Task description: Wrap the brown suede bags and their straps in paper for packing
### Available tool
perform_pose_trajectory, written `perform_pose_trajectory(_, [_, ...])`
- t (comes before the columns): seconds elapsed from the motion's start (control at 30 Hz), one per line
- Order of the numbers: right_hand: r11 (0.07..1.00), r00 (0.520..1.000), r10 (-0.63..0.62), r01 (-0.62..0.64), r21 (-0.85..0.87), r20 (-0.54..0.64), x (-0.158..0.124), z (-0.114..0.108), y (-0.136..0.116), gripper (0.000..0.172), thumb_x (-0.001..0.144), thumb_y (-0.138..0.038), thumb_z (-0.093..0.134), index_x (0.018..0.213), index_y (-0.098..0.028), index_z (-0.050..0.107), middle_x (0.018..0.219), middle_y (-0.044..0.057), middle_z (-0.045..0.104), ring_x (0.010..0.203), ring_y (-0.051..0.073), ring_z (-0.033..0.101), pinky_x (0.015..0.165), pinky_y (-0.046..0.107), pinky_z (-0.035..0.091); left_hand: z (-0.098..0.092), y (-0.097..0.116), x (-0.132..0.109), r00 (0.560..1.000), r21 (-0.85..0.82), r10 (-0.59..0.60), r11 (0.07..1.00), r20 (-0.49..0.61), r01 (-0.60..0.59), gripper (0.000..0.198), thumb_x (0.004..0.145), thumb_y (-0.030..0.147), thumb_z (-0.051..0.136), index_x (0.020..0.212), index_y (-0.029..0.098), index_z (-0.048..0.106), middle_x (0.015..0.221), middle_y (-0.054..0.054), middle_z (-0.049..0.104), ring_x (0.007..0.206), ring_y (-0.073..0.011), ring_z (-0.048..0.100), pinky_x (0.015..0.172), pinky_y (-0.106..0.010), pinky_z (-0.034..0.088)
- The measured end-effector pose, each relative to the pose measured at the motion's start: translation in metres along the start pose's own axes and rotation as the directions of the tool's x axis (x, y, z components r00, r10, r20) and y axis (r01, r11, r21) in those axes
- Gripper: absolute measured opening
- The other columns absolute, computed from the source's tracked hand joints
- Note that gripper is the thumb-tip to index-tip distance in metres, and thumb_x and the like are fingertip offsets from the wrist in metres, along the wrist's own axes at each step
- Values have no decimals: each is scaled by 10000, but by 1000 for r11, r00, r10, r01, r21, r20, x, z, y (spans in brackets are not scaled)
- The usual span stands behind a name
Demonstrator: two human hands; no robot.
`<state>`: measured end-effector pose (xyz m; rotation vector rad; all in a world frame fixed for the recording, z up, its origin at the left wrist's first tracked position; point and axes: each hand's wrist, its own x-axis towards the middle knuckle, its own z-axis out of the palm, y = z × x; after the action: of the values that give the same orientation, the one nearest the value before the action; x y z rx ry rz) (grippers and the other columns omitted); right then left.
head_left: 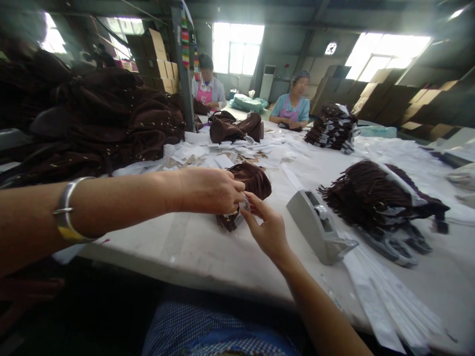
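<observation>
A dark brown fringed bag [253, 179] lies on the table in front of me, partly covered by my hands. My left hand [213, 190] reaches across it from the left, fingers closed in a pinch. From the lower right my right hand [267, 225] meets it, thumb and forefinger closed on a small piece of clear plastic [244, 203]. The two hands' fingertips nearly touch at this piece. What exactly the left fingertips grip is hidden. Just right of my right hand stands a grey tape dispenser [319, 225].
Stacked brown fringed bags [374, 193] lie to the right, above white paper strips [389, 296]. A big heap of brown bags [100, 113] fills the left. Another brown bag [237, 129] and loose white papers lie farther back. Two people sit across the table [208, 252].
</observation>
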<state>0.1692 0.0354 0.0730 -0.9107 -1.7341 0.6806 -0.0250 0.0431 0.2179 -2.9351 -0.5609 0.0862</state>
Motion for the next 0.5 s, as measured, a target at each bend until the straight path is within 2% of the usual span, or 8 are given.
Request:
perform_pose_trajectory(0.1, [1000, 998, 13, -13, -3, 54, 3, -3, -2, 316, 918, -301, 598, 1211, -209, 670, 1122, 59, 723, 978, 212, 692, 885, 314, 545, 1, -3, -2, 1000, -234, -22, 972, -14, 18, 324, 819, -24, 540, 828, 257, 700, 933, -13, 708, 949, -176, 611, 821, -256, 430])
perform_pose_trajectory(0.17, [999, 991, 24, -27, 20, 132, 2, -6, -2, 273, 927, -297, 578, 1152, -198, 698, 1058, 47, 737, 930, 205, 688, 837, 295, 538, 6, -8, -6, 998, -438, -63, 897, -1, 56, 324, 855, 16, 518, 950, 257, 713, 1001, -31, 706, 968, -178, 623, 819, -248, 443])
perform_pose_trajectory(0.2, [998, 982, 34, -42, 37, 185, 0, -7, -1, 252, 931, -297, 570, 1111, -190, 711, 1008, 41, 742, 893, 198, 683, 811, 286, 531, 10, -11, -9, 995, -556, -100, 826, 15, 91, 298, 870, 49, 523, 994, 246, 711, 1021, -43, 702, 965, -183, 630, 817, -249, 455])
perform_pose_trajectory(0.27, [988, 954, 66, -103, 113, 292, -3, -7, -1, 232, 940, -311, 559, 1028, -173, 724, 914, 32, 736, 833, 182, 667, 772, 270, 515, 18, -18, -15, 981, -775, -181, 608, 75, 172, 220, 888, 147, 569, 1054, 218, 695, 1030, -64, 695, 955, -201, 642, 820, -266, 480])
perform_pose_trajectory(0.37, [929, 897, 114, -249, 274, 427, -5, -6, -2, 252, 947, -357, 556, 964, -158, 710, 893, 38, 721, 827, 170, 650, 776, 268, 498, 29, -24, -22, 950, -939, -276, 266, 142, 218, 267, 847, 281, 683, 1101, 203, 657, 1033, -66, 682, 982, -218, 634, 856, -297, 487])
perform_pose_trajectory(0.43, [880, 873, 117, -312, 359, 473, -4, -6, -4, 271, 943, -388, 569, 958, -151, 700, 915, 49, 720, 842, 169, 644, 804, 280, 490, 35, -24, -23, 938, -977, -323, 126, 123, 171, 365, 785, 308, 761, 1111, 202, 637, 1049, -62, 666, 1007, -216, 617, 879, -298, 474])
perform_pose_trajectory(0.5, [839, 864, 100, -340, 424, 493, -3, -8, -6, 287, 935, -407, 590, 960, -144, 700, 933, 58, 721, 866, 171, 640, 850, 296, 479, 40, -21, -22, 913, -991, -396, 45, 98, 126, 370, 768, 324, 782, 1082, 197, 632, 1039, -56, 654, 987, -203, 608, 862, -284, 471])
